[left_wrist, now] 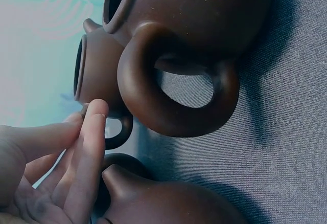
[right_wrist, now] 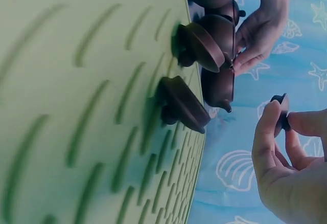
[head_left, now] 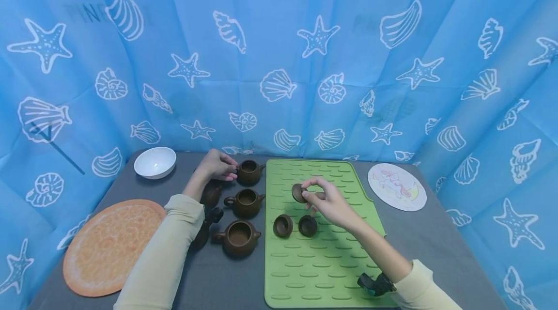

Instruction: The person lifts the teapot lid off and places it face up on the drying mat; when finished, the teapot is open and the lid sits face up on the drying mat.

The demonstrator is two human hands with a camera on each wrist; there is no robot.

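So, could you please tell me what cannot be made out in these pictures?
Front-left round brown vessel, head view: the pale yellow fabric sleeve hides part of it.
Rear round brown teapot, head view: the left hand covers most of its handle.
Closest round brown teapot, left wrist view: its spout is cut off by the top edge.
Drawing on the white oval mat, head view: too small for fine detail.

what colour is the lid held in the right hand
Dark brown; the lid shows best in the head view.
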